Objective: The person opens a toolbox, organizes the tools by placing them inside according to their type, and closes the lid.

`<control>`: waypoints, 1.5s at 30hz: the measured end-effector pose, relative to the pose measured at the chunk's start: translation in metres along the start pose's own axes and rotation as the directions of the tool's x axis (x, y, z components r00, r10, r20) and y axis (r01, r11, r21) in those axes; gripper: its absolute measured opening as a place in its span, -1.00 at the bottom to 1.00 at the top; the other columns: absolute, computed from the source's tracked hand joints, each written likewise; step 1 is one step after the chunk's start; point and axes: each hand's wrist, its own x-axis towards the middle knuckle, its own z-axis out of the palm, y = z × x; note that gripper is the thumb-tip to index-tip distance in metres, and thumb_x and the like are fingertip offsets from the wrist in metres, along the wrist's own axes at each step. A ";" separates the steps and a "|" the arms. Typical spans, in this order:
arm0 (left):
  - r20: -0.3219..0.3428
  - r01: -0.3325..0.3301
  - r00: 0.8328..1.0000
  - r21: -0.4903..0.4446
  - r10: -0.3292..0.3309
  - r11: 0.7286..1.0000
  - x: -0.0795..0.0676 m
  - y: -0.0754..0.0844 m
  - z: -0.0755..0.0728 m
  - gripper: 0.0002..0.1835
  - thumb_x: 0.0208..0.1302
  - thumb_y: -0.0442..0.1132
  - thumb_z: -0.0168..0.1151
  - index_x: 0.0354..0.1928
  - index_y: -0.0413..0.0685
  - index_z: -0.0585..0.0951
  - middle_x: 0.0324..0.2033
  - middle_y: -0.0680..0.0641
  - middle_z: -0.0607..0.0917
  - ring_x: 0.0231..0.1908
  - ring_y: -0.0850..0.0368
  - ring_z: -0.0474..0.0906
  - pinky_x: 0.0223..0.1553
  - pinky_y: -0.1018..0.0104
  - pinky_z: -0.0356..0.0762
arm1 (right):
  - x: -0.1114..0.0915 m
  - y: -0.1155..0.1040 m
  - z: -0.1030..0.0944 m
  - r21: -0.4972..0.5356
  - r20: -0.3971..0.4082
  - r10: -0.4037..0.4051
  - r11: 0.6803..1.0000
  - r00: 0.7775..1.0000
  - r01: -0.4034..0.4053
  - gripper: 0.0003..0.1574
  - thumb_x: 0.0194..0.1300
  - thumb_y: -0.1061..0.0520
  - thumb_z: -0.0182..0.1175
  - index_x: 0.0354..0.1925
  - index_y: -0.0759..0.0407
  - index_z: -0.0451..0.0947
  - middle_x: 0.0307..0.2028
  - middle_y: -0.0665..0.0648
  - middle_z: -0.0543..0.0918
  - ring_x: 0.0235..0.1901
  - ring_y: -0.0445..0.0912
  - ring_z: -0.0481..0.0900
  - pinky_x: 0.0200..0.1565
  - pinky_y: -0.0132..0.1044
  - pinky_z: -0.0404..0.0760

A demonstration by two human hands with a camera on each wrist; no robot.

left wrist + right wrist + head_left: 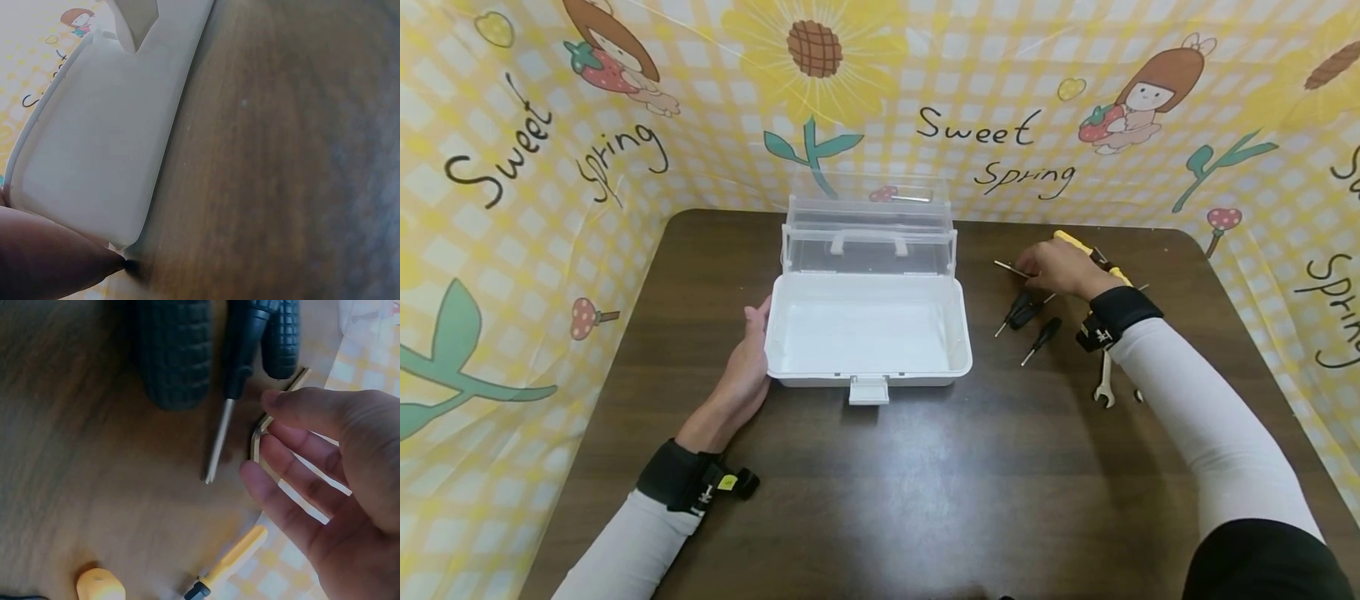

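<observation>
An open white toolbox (868,329) with a raised clear lid (868,250) stands at the middle of the table. My left hand (743,371) rests along its left end, fingers mostly hidden behind the wall. One digit (56,256) lies large against the box's bottom corner in the left wrist view. To the right of the box, my right hand (1063,268) pinches an L-shaped hex key (255,445) between thumb and fingertips. Just in front of that hand lie several black-handled screwdrivers (1045,335), one with its shaft (220,440) pointing toward the fingers.
Yellow-handled tools (1072,242) lie behind and beneath the right wrist. Nearer me, an open-ended wrench (1103,387) sticks out from under the forearm. A white latch (868,390) juts from the box's front. Yellow checked cloth (700,125) surrounds the brown table (925,492).
</observation>
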 end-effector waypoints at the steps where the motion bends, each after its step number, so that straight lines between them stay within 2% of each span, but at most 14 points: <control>1: -0.003 0.004 1.000 0.002 -0.004 1.000 0.000 0.000 0.000 -0.12 0.29 0.48 -0.55 0.58 0.29 -0.21 0.57 0.11 -0.15 0.50 0.19 -0.23 0.46 0.02 -0.20 | 0.000 0.001 0.001 -0.004 -0.006 -0.003 1.000 1.000 0.002 -0.63 0.06 0.29 0.39 -0.10 0.32 0.68 -0.20 0.27 0.74 -0.22 0.10 0.68 -0.14 0.03 0.62; 8: -0.019 0.045 0.999 0.016 -0.044 0.999 0.001 0.001 -0.001 -0.12 0.27 0.50 -0.54 0.57 0.37 -0.20 0.55 0.20 -0.13 0.48 0.28 -0.20 0.45 0.09 -0.16 | -0.001 0.003 0.005 -0.005 -0.045 -0.020 1.000 0.999 0.020 -0.69 0.09 0.32 0.35 -0.12 0.34 0.69 -0.22 0.29 0.74 -0.24 0.10 0.68 -0.17 0.03 0.63; 16: -0.017 0.022 1.000 0.001 -0.022 1.000 0.000 0.000 0.000 -0.13 0.28 0.49 -0.55 0.58 0.34 -0.19 0.56 0.14 -0.11 0.49 0.22 -0.18 0.45 0.04 -0.14 | 0.001 0.004 0.009 0.001 -0.079 -0.028 1.000 0.997 0.028 -0.74 0.11 0.35 0.32 -0.16 0.36 0.70 -0.24 0.29 0.75 -0.25 0.10 0.69 -0.18 0.02 0.65; 20: -0.015 0.027 1.000 0.001 -0.027 1.000 0.001 0.000 0.000 -0.13 0.28 0.49 -0.54 0.58 0.34 -0.19 0.55 0.17 -0.10 0.48 0.25 -0.17 0.45 0.07 -0.14 | 0.003 0.002 0.008 -0.010 -0.062 -0.007 1.000 0.998 0.007 -0.81 0.12 0.34 0.29 -0.24 0.31 0.72 -0.31 0.21 0.75 -0.34 0.02 0.65 -0.25 -0.04 0.63; 25: -0.016 0.030 0.999 -0.001 -0.030 1.000 0.001 0.000 0.000 -0.11 0.28 0.49 -0.54 0.58 0.31 -0.20 0.56 0.14 -0.14 0.49 0.21 -0.21 0.46 0.04 -0.19 | 0.006 0.000 0.006 -0.026 -0.029 0.029 0.999 0.999 -0.030 -0.89 0.08 0.33 0.27 -0.36 0.24 0.70 -0.43 0.11 0.68 -0.48 -0.05 0.51 -0.36 -0.10 0.54; 32: -0.018 0.041 0.999 -0.004 -0.041 0.999 0.001 0.001 0.000 -0.10 0.27 0.50 -0.54 0.58 0.30 -0.20 0.57 0.14 -0.16 0.50 0.21 -0.24 0.47 0.04 -0.21 | 0.006 -0.001 0.005 -0.039 -0.009 0.067 0.997 0.998 -0.067 -0.86 0.04 0.27 0.35 -0.33 0.22 0.72 -0.36 0.15 0.74 -0.37 -0.02 0.64 -0.26 -0.03 0.62; 37: -0.027 0.055 0.998 -0.005 -0.056 0.998 0.001 0.002 0.000 -0.09 0.25 0.53 -0.53 0.58 0.35 -0.18 0.56 0.19 -0.13 0.49 0.26 -0.22 0.46 0.08 -0.18 | 0.006 0.000 0.005 -0.048 0.006 0.092 0.995 0.996 -0.092 -0.87 0.03 0.24 0.39 -0.35 0.21 0.72 -0.38 0.13 0.74 -0.38 -0.02 0.64 -0.28 -0.04 0.62; 42: -0.022 0.039 0.999 0.001 -0.039 0.999 0.000 0.002 0.000 -0.10 0.27 0.51 -0.54 0.58 0.32 -0.18 0.56 0.15 -0.14 0.50 0.21 -0.21 0.46 0.04 -0.18 | 0.006 0.000 0.005 -0.053 0.018 0.109 0.993 0.994 -0.108 -0.88 0.03 0.22 0.40 -0.37 0.20 0.70 -0.40 0.12 0.72 -0.41 -0.04 0.61 -0.30 -0.06 0.60; 45: -0.022 0.042 0.999 0.000 -0.042 0.999 -0.001 0.002 0.000 -0.10 0.27 0.52 -0.54 0.58 0.33 -0.18 0.56 0.18 -0.14 0.49 0.24 -0.21 0.46 0.07 -0.17 | 0.005 0.000 0.003 -0.056 0.011 0.099 0.994 0.995 -0.098 -0.86 0.03 0.23 0.40 -0.36 0.22 0.71 -0.39 0.14 0.73 -0.39 -0.02 0.63 -0.28 -0.04 0.60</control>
